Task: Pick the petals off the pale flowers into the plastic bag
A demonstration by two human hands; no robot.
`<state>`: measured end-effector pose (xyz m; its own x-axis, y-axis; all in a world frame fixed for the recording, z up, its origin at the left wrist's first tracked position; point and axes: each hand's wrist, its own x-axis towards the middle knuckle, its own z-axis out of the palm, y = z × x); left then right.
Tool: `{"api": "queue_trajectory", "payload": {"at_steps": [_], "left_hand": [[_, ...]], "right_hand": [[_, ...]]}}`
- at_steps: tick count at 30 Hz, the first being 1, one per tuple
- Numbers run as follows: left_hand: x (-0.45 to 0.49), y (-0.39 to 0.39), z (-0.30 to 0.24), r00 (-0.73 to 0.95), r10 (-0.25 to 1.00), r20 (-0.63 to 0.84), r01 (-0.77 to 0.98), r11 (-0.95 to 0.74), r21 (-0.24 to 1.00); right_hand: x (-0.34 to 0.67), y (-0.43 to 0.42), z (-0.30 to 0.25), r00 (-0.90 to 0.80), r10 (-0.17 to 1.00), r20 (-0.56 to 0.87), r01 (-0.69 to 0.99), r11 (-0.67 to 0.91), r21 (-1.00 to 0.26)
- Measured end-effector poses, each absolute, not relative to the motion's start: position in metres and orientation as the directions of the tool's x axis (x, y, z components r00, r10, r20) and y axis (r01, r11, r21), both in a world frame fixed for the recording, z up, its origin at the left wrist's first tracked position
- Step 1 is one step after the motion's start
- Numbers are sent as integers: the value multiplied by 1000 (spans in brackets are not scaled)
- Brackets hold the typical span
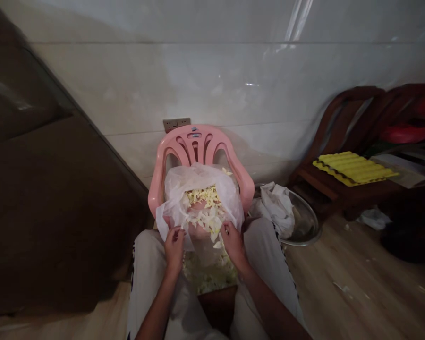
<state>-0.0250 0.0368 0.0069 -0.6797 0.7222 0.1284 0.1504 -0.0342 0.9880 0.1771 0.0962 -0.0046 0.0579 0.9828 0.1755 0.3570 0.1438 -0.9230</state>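
Observation:
A clear plastic bag lies spread over the seat of a small pink plastic chair, with a heap of pale yellow-white vegetable pieces on it. My left hand pinches the near left edge of the bag, fingers closed. My right hand rests at the near right edge of the heap, fingers curled on the bag and pieces. More pale pieces lie below, between my knees in light trousers.
A metal bowl with a crumpled white bag sits on the floor right of the chair. Dark wooden chairs with a yellow tray stand at right. A dark cabinet fills the left. A white tiled wall is behind.

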Motion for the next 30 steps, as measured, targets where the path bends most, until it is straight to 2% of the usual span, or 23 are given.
{"api": "queue_trajectory", "payload": {"at_steps": [3, 6, 12, 16, 20, 26, 30], "left_hand": [[-29, 37, 7, -720, 693, 43, 42, -19, 999], [-28, 38, 8, -687, 726, 16, 21, -2, 1000], [-12, 40, 2, -438, 899, 8, 108, 44, 993], [-4, 39, 2, -277, 961, -29, 153, 74, 986], [1, 35, 5, -170, 983, -66, 183, 97, 978], [11, 28, 5, 116, 982, -148, 288, 110, 951], [14, 29, 8, 163, 975, -150, 313, 93, 945]], "right_hand": [[180, 97, 0, 76, 983, 169, 317, 136, -938], [180, 97, 0, 93, 985, 148, 279, 117, -953], [175, 96, -8, 55, 987, 149, 275, 129, -953], [173, 95, -10, 37, 988, 152, 280, 136, -950], [169, 91, -8, -20, 989, 147, 264, 147, -953], [157, 81, -6, -117, 975, 188, 266, 213, -940], [154, 79, -6, -164, 970, 178, 249, 215, -944]]}}
